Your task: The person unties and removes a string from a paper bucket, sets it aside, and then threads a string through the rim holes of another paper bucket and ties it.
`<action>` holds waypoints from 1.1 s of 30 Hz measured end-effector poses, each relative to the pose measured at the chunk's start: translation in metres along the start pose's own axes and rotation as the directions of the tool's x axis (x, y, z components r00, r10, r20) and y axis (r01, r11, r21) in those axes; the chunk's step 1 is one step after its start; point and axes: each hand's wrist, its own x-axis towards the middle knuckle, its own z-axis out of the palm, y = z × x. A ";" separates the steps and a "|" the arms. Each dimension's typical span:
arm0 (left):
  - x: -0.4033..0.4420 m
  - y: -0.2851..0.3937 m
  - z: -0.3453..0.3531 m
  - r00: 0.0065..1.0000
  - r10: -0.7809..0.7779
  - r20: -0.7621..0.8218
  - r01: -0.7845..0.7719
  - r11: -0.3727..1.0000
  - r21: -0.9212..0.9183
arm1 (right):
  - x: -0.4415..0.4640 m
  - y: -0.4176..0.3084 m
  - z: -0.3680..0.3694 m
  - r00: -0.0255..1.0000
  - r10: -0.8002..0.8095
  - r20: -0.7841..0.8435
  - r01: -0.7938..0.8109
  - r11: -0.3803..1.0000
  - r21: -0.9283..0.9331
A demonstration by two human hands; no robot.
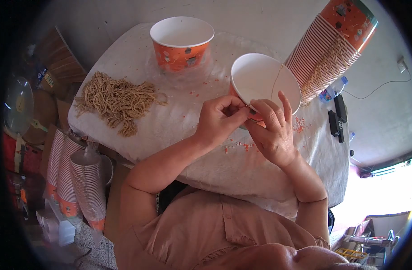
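An orange-and-white paper bucket [248,74] leans toward me on the cloth-covered table. A thin tan string [276,83] runs from its far rim across the opening toward my fingers. My left hand [220,119] is closed in a pinch at the near rim, apparently on the string's end; the fingertips partly hide it. My right hand [273,130] grips the same rim, fingers over the inner edge and thumb outside, little finger raised. A heap of tan strings [120,101] lies on the table to the left.
Another printed paper bucket [182,33] stands at the back on clear plastic. A tall leaning stack of buckets [320,51] is at right, strings draped over it. Red and white beads [239,145] dot the tablecloth [170,135]. Wrapped cup stacks [86,175] stand at lower left.
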 end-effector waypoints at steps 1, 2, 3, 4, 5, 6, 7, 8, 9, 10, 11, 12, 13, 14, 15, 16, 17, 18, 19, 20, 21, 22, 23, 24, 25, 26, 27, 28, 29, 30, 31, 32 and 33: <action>0.001 -0.002 0.000 1.000 0.000 0.001 0.000 1.000 0.000 | -0.001 0.000 0.001 1.000 0.001 0.000 -0.001 1.000 0.000; 0.001 -0.004 0.000 1.000 0.003 -0.007 -0.003 1.000 0.002 | -0.002 0.000 0.003 1.000 0.011 -0.015 -0.011 0.999 0.035; 0.002 -0.005 0.000 1.000 0.005 -0.015 -0.005 1.000 0.004 | -0.003 0.000 0.004 0.999 0.022 -0.029 -0.020 0.997 0.071; 0.001 -0.004 0.000 1.000 0.005 -0.016 -0.005 1.000 0.004 | -0.003 0.000 0.004 0.999 0.021 -0.029 -0.019 0.997 0.072; 0.000 -0.002 -0.001 1.000 0.003 -0.001 -0.003 1.000 0.021 | -0.002 -0.001 0.003 1.000 0.023 -0.019 -0.022 0.998 0.066; 0.000 -0.001 -0.002 1.000 0.001 0.014 -0.001 0.999 0.037 | -0.002 -0.001 0.003 1.000 0.025 -0.010 -0.024 0.998 0.061; 0.000 0.001 -0.001 1.000 0.001 0.015 -0.001 0.999 0.037 | -0.002 -0.001 0.003 1.000 0.025 -0.009 -0.025 0.998 0.061; 0.000 0.002 0.001 1.000 0.006 -0.007 -0.006 1.000 0.005 | -0.002 -0.002 0.005 1.000 0.009 -0.014 -0.008 0.998 0.055; 0.000 0.002 0.002 1.000 0.010 -0.026 -0.011 1.000 -0.027 | -0.003 -0.001 0.005 1.000 -0.005 -0.019 0.006 0.999 0.049; 0.001 0.001 0.002 1.000 0.010 -0.022 -0.010 1.000 -0.028 | -0.003 -0.001 0.006 1.000 -0.002 -0.019 0.003 0.999 0.046; 0.001 0.000 0.002 1.000 0.006 -0.022 -0.007 1.000 -0.024 | -0.004 0.000 0.007 1.000 -0.015 -0.020 0.016 0.999 0.047; 0.001 -0.001 0.001 1.000 0.003 -0.023 -0.004 1.000 -0.021 | -0.004 0.001 0.007 0.999 -0.029 -0.021 0.030 0.998 0.047; 0.001 -0.002 0.001 1.000 0.004 -0.020 -0.004 1.000 -0.021 | -0.003 0.001 0.007 0.999 -0.027 -0.022 0.027 0.999 0.045; 0.001 -0.002 0.001 1.000 0.009 -0.018 -0.009 1.000 -0.028 | -0.003 0.001 0.007 0.999 -0.028 -0.019 0.029 0.999 0.045; 0.001 -0.002 0.001 1.000 0.014 -0.016 -0.015 0.999 -0.036 | -0.003 0.001 0.007 0.999 -0.030 -0.016 0.031 0.999 0.044; 0.002 -0.001 0.002 1.000 0.015 -0.012 -0.015 0.999 -0.036 | -0.003 0.002 0.006 0.999 -0.028 -0.017 0.028 0.999 0.041; 0.002 0.000 0.002 1.000 0.022 -0.014 -0.022 0.999 -0.025 | -0.003 0.002 0.005 1.000 -0.021 -0.006 0.021 0.999 0.044; 0.002 0.001 0.002 0.999 0.028 -0.016 -0.029 1.000 -0.013 | -0.003 0.003 0.004 1.000 -0.014 0.006 0.014 0.999 0.048; 0.002 0.000 0.002 1.000 0.027 -0.011 -0.027 1.000 -0.013 | -0.003 0.003 0.004 1.000 -0.009 0.006 0.009 0.999 0.046; 0.002 -0.001 0.002 0.999 0.052 -0.011 -0.052 0.999 0.010 | -0.003 0.004 0.005 1.000 -0.010 -0.006 0.010 0.999 0.044; 0.002 -0.002 0.002 0.997 0.077 -0.011 -0.077 0.996 0.033 | -0.003 0.004 0.005 1.000 -0.012 -0.018 0.013 0.999 0.043; 0.002 -0.002 0.002 0.997 0.078 -0.009 -0.077 0.996 0.032 | -0.003 0.004 0.005 1.000 -0.010 -0.018 0.011 0.999 0.040; 0.003 -0.003 0.002 0.996 0.089 -0.003 -0.088 0.995 0.044 | -0.002 0.004 0.005 1.000 -0.004 -0.026 0.005 0.999 0.037; 0.003 -0.003 0.002 0.995 0.100 0.003 -0.100 0.993 0.057 | -0.002 0.004 0.005 0.999 0.002 -0.034 -0.001 0.999 0.034; 0.003 -0.003 0.001 0.995 0.100 0.002 -0.100 0.993 0.057 | -0.002 0.005 0.005 0.999 0.001 -0.034 0.000 0.999 0.034; 0.002 -0.003 0.000 0.994 0.106 0.013 -0.107 0.991 0.083 | -0.002 0.006 0.006 0.999 0.002 -0.051 -0.001 1.000 0.024; 0.002 -0.003 0.000 0.993 0.112 0.024 -0.113 0.988 0.109 | -0.002 0.007 0.006 0.998 0.002 -0.068 -0.001 1.000 0.014; 0.002 -0.002 -0.001 0.994 0.112 0.022 -0.113 0.988 0.109 | -0.002 0.008 0.005 0.998 0.001 -0.067 0.000 1.000 0.015; 0.002 0.001 -0.001 0.994 0.103 0.027 -0.105 0.988 0.110 | -0.002 0.008 0.004 0.997 0.016 -0.069 -0.015 1.000 0.017; 0.002 0.002 -0.001 0.995 0.094 0.033 -0.097 0.989 0.110 | -0.001 0.008 0.003 0.997 0.031 -0.070 -0.030 0.999 0.020; 0.002 0.001 -0.003 0.995 0.094 0.031 -0.097 0.989 0.110 | -0.002 0.009 0.002 0.997 0.030 -0.070 -0.029 0.999 0.020; 0.004 -0.001 -0.006 0.986 0.164 0.021 -0.165 0.980 0.116 | -0.003 0.010 0.001 0.998 0.032 -0.056 -0.031 0.999 0.020; 0.005 -0.001 -0.010 0.973 0.232 0.011 -0.231 0.965 0.122 | -0.003 0.011 0.001 0.998 0.035 -0.043 -0.035 0.999 0.019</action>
